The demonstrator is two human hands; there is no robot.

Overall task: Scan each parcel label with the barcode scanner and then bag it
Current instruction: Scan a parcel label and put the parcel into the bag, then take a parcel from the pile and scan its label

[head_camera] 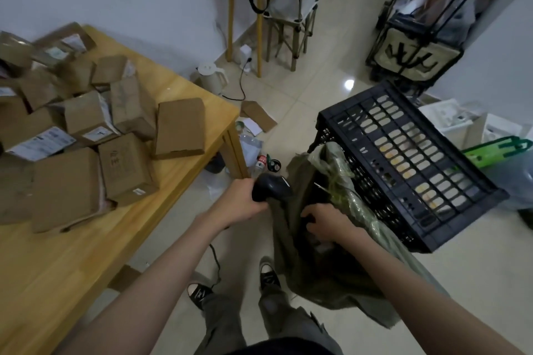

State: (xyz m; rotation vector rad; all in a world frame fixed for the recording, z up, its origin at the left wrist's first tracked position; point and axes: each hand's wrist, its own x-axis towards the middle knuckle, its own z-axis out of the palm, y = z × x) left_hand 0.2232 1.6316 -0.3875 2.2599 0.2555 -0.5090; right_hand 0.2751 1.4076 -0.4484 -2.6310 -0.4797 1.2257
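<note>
Your left hand [242,200] is curled round the handle of the black handheld barcode scanner [271,188], its grip closed firmly on it, with the scanner's head pointing away from you toward the black perforated plastic crate [403,158]. The scanner sits just beside the near left corner of that crate, above the floor.

Your right hand [326,222] reaches down into the mouth of the large olive-green woven sack [291,239], which hangs against the crate's near side. Its fingers are bent downward inside the opening; whether that grip has hold of a parcel or only of the sack's edge you cannot tell from here (the inside is dark and the fingertips are hidden). A fold of shiny green plastic [343,179] drapes over the crate's near rim, touching the sack.

The waiting brown cardboard parcels [95,124] lie heaped well to the left of the crate on the light wooden worktop [95,245], several showing white printed labels. One flat brown parcel [180,127] lies apart from the heap, nearest the worktop's far corner.

Between the worktop and the crate the tiled floor [300,95] carries scraps: a flattened piece of cardboard [259,115], a roll of tape [274,164] and a small bottle [261,161]. A white electric kettle [210,76] stands on the floor beyond the worktop, left of the crate. Your black canvas shoes [269,275] stand just beside the sack.
</note>
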